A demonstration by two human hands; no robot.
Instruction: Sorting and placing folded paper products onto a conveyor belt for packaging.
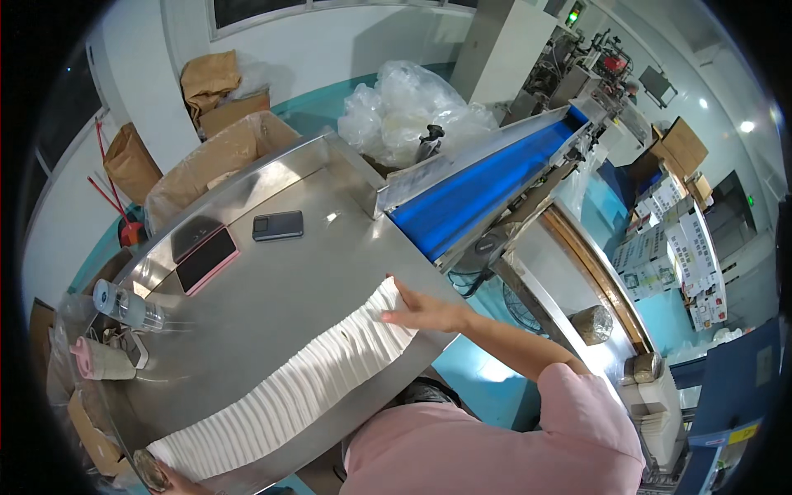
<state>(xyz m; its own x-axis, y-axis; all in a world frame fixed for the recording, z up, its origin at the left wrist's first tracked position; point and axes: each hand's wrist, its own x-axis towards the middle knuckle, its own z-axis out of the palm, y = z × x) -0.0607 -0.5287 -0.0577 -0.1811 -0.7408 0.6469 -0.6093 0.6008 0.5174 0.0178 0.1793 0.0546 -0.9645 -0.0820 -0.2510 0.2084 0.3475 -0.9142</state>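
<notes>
A long, slightly curved row of thin white pieces [285, 396] lies on a steel table [313, 256], packed face to face on edge. Their exact kind is not clear. My right hand [421, 312] is against the far right end of the row, fingers stretched along the end and thumb apart over the top. Down at the lower left corner, my left hand [177, 483] is at the opposite end, next to a small brownish, shiny object [150, 470]. Most of its fingers are cut off or hidden.
A grey phone [278, 226] and a pink-edged tablet [207, 260] lie on the table. A clear bottle [128, 305] and pink-lidded cup [101, 360] stand left. A blue conveyor belt [487, 190] adjoins the table's far right. A raised rim [247, 181] edges the back.
</notes>
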